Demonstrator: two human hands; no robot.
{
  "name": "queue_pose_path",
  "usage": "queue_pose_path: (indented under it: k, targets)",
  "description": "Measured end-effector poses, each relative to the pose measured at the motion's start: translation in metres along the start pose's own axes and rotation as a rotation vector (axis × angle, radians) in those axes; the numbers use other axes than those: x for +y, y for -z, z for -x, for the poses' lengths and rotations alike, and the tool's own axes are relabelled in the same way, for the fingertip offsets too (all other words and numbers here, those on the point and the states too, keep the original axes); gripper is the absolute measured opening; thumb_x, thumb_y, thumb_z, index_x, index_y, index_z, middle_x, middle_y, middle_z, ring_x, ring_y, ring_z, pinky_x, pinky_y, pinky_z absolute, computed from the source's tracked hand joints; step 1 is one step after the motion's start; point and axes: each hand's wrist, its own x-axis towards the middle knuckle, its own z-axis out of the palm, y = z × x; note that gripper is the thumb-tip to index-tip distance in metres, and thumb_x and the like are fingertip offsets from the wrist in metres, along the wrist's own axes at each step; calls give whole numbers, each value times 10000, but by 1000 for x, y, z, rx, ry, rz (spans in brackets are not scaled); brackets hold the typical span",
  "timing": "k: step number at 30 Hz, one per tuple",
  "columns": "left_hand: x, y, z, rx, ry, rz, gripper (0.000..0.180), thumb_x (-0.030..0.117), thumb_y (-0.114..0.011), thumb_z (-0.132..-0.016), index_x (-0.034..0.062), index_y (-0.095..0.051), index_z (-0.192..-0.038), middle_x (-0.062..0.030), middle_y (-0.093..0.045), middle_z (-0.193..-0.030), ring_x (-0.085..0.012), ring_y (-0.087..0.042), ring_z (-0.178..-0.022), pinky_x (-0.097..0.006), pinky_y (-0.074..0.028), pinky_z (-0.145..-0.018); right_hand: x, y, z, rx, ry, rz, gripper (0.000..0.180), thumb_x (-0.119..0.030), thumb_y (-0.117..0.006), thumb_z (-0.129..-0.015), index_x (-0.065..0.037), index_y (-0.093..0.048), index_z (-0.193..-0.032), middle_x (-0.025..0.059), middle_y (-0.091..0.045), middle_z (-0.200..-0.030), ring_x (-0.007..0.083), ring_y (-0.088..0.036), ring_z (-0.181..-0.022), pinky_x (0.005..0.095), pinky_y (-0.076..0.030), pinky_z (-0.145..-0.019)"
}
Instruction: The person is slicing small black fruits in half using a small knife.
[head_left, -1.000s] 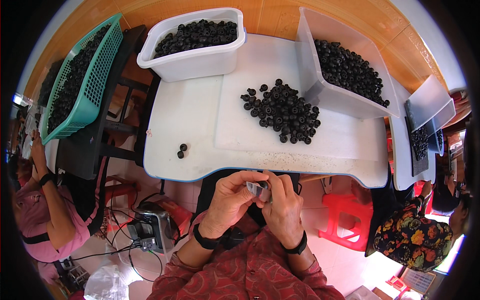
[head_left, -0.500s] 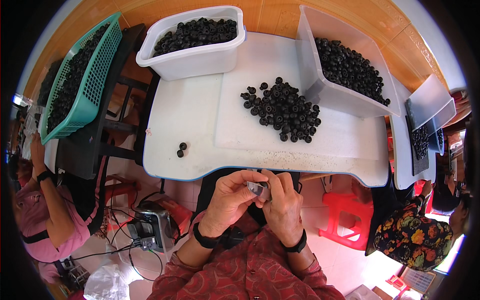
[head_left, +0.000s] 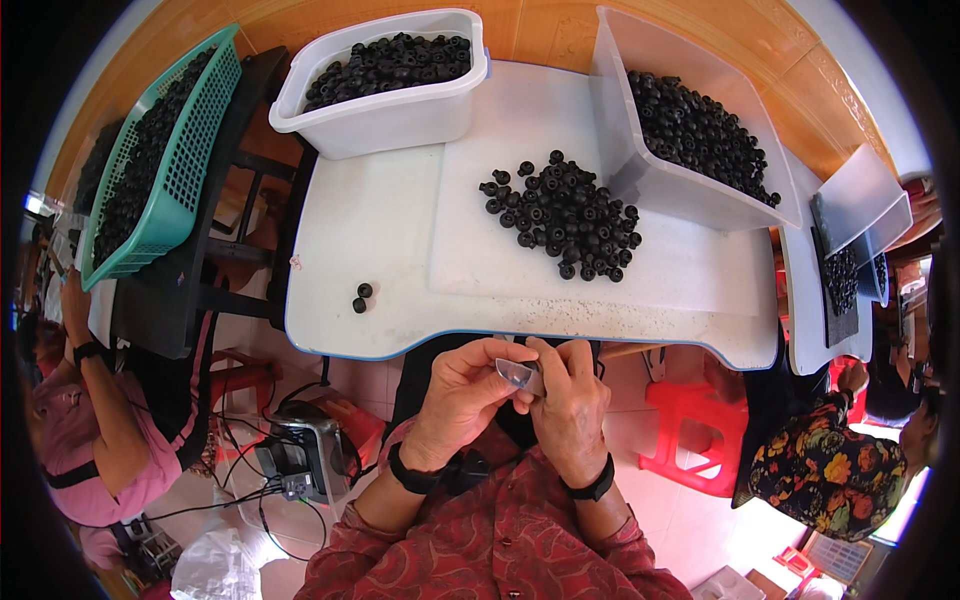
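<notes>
Just off the near table edge, my two hands meet in front of my chest. My right hand (head_left: 570, 415) is closed around a small shiny, blade-like piece (head_left: 519, 375), whose flat tip sticks out toward the left fingers. My left hand (head_left: 455, 405) is closed in a pinch against it; whatever lies between those fingertips is hidden. Beyond my hands, a loose pile of small round black parts with holes (head_left: 570, 220) lies on the white board. Two more such black parts (head_left: 361, 298) sit apart at the left of the table.
A white tub (head_left: 375, 125) and a clear bin (head_left: 690, 190), both holding black parts, stand at the back of the white table (head_left: 370, 220). A green basket (head_left: 165, 220) is at far left. People work on both sides; a red stool (head_left: 690, 440) stands right.
The shiny piece has turned slightly between my fingers, and its face now looks lighter. Both hands stay in nearly the same place. The pile looks unchanged.
</notes>
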Motion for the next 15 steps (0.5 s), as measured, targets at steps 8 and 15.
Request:
queue_pose_path:
  k: [8,15]
  targets:
    - [-5,-13,0,70,-5,-4,215,-5,-561,-911,-37,-588,-1122,-115,-646,-932,-169,-642,-791,-282,-548,-678,3,1,-5,-47,-88,-116,411,32,-665,-690,-29,-593,-1090,135,-553,-863,271,-638,-710,357,-522,-580]
    - [-7,-7,-3,99,21,82,208,20,-546,-926,-21,-586,-1126,-117,-654,-988,-157,-648,-814,-274,-557,-696,4,0,-2,-94,-308,-474,227,43,-548,-835,8,-569,-1059,216,-620,-916,370,-639,-793,374,-518,-689]
